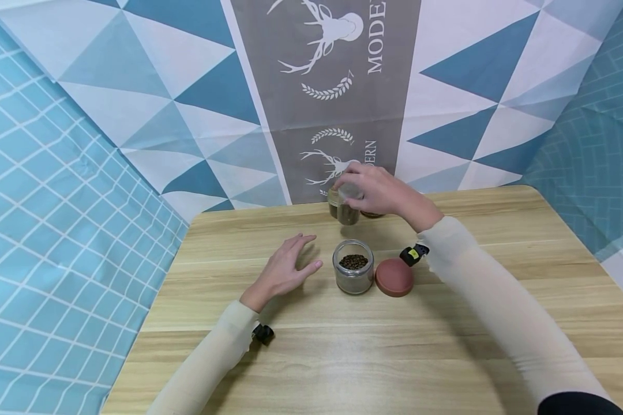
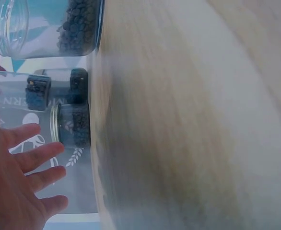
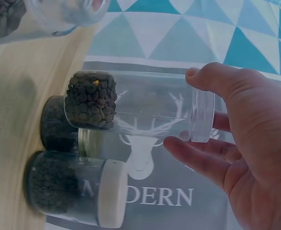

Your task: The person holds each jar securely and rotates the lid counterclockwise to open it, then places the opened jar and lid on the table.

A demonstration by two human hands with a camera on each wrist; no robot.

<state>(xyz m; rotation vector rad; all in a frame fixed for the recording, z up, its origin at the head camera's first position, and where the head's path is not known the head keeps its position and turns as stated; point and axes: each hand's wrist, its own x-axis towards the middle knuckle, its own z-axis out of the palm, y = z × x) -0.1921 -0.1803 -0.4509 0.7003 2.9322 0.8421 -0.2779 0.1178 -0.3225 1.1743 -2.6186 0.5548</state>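
Note:
My right hand [image 1: 378, 189] grips a tall clear jar [image 3: 147, 100] by its clear lid, thumb on one side and fingers on the other. Dark coffee beans fill the bottom part of that jar, which hangs upright above the back of the table. In front of it stands an open glass jar [image 1: 354, 282] with coffee beans inside. To the left of this open jar, my left hand [image 1: 282, 266] hovers with its fingers spread, holding nothing. A round red lid [image 1: 394, 278] lies just right of the open jar.
Behind the held jar, by the back edge, stand a jar with a gold lid [image 3: 84, 142] and a jar with a white lid [image 3: 112, 191], both with dark beans. A patterned cloth [image 1: 181, 104] rises behind the wooden table [image 1: 342, 357].

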